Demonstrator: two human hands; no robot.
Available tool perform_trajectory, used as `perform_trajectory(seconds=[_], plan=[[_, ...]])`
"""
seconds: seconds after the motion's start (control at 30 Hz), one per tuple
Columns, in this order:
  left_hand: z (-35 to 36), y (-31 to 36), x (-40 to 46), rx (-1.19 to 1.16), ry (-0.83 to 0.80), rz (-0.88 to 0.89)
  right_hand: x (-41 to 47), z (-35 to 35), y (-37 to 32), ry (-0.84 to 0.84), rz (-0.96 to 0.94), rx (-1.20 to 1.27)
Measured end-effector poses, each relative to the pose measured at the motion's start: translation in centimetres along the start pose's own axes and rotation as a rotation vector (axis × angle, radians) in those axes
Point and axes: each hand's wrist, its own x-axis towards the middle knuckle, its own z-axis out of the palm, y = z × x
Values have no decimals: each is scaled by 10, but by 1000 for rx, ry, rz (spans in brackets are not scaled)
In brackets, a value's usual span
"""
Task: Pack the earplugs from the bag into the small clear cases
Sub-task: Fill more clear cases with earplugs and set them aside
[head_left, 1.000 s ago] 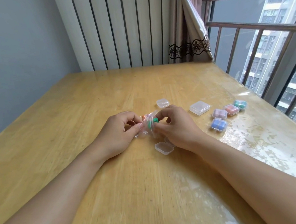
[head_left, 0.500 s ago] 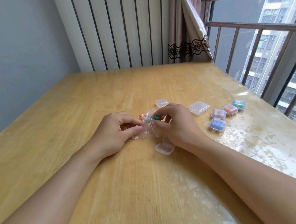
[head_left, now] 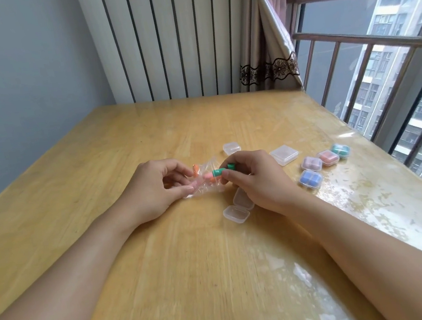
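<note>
From my head camera I look down at a big wooden table (head_left: 101,187). My left hand (head_left: 152,191) pinches the little clear bag (head_left: 204,182) between my thumb and fingers. The bag lies on the table between my two hands. I can see orange earplugs (head_left: 196,171) and a pink one inside it.

My right hand (head_left: 258,177) is just beside the bag's mouth. Its fingers are curled and pinch two green earplugs (head_left: 220,171), so this grip is narrow and tight on them.

An open clear case (head_left: 239,207) sits on the table right under my right hand, with its lid up. Part of it is hidden by my hand. One shut clear case (head_left: 231,148) sits a bit farther away, behind my hands. A bigger clear box (head_left: 284,154) is near my right hand, toward the window side.

Past that box sit four filled cases close together. One is blue (head_left: 310,179), one is pale purple (head_left: 311,163), one is pink-red (head_left: 328,157), and one is green (head_left: 340,150).

A curtain (head_left: 267,45) hangs at the far corner of the table, beside the window rail (head_left: 366,40).
</note>
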Motion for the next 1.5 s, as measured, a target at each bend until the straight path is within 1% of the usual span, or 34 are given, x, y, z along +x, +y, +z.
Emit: perform_trajectory(seconds=[0.13,0.23,0.37,0.43,0.53,0.63,0.7,0.77,0.8,0.87,0.9,0.93,1.0,1.07,1.13,1.2,1.3,1.5], plan=[[0,2,0,83,-9,39,-6,-13,-6,-22,-21,5],[-1,3,-1,89,-5,51,-13,-23,-15,-3,-88,-100],[-5,4,-3,79,-27,55,-19,-31,-24,-21,-142,-287],[-5,4,-3,94,-34,61,-21,-33,-27,-81,-123,-314],[-1,7,-4,127,0,53,-23,-33,-31,-176,-73,-313],[8,12,-5,158,40,52,-24,-36,-32,-165,-62,-368],[12,15,-7,179,37,71,-25,-39,-34,-168,-51,-379],[14,17,-9,217,59,108,-26,-41,-37,-182,-40,-390],[13,18,-9,248,98,138,-26,-41,-38,-190,-42,-399],[9,24,-12,291,204,247,-27,-40,-39,-204,-53,-423],[8,29,-15,275,220,316,-27,-39,-40,-209,-60,-436],[7,35,-19,239,192,385,-28,-39,-40,-213,-67,-447],[10,45,-29,174,35,486,-28,-42,-40,-213,-70,-454],[18,47,-34,175,-98,517,-28,-46,-40,-214,-56,-435],[25,44,-34,170,-155,497,-30,-46,-41,-241,-48,-413],[31,43,-33,163,-159,483,-31,-44,-42,-273,-59,-408],[40,46,-34,131,-125,460,-33,-45,-43,-264,-72,-439],[41,51,-37,0,-121,287,-34,-38,-45,-260,-111,-518]])
